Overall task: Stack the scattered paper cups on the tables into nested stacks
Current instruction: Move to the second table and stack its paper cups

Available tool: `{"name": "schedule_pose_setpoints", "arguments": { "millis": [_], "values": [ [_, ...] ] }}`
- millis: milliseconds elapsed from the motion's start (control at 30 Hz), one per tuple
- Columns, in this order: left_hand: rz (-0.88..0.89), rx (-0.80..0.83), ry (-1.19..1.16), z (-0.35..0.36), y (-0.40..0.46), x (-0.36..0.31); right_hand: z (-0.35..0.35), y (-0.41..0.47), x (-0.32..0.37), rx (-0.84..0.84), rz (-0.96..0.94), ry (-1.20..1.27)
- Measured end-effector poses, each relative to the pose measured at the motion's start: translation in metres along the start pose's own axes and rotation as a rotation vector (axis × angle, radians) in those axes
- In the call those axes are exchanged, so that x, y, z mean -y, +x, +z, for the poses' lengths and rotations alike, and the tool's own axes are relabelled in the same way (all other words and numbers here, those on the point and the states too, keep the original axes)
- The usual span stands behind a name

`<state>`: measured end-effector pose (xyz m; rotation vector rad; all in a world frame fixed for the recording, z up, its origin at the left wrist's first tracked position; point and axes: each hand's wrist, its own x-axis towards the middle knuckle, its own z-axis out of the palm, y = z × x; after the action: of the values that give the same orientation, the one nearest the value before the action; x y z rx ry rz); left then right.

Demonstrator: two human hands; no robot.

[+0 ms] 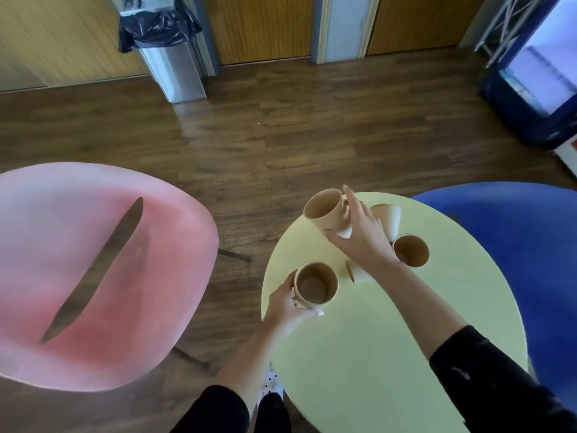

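While my right hand (359, 235) wraps its fingers (335, 237) round a tilted cup (324, 212), mouth turned to the left and lifted off the yellow bench (390, 339), my left hand (285, 303) is closed on an upright cup (316, 285) at the bench's near-left edge, thumb in front, fingers curled behind. That's 2 cups in hand, and neither is inside the other yet, they're well apart. Looking outward: 1 more cup stands upright (410, 250) just right of my right wrist, 1 lies on its side (388, 218) behind that hand, and another lies tipped over (359, 271) under my forearm, partly hidden. So I count 5 cups on this bench and 0 nested. By my reckoning the job has barely begun: the tilted cup looks bound for the one in my left hand, then 3 to gather. The pink chair (93, 276) and blue chair (530, 260) carry no cups that I can see.
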<state>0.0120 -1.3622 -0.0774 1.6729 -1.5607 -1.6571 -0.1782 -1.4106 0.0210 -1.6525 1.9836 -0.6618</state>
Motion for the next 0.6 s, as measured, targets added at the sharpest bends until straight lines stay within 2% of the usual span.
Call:
{"name": "schedule_pose_setpoints", "arguments": {
  "millis": [167,400,600],
  "values": [
    [0.02,0.023,0.036,0.013,-0.025,0.009,-0.02,-0.062,0.025,-0.036,-0.001,0.193],
    [-0.01,0.077,0.056,0.028,-0.054,0.029,-0.002,-0.142,0.014,0.103,-0.037,0.262],
    [0.003,0.068,0.037,0.036,-0.076,0.034,0.004,-0.178,0.005,0.075,-0.025,0.286]
  ]
}}
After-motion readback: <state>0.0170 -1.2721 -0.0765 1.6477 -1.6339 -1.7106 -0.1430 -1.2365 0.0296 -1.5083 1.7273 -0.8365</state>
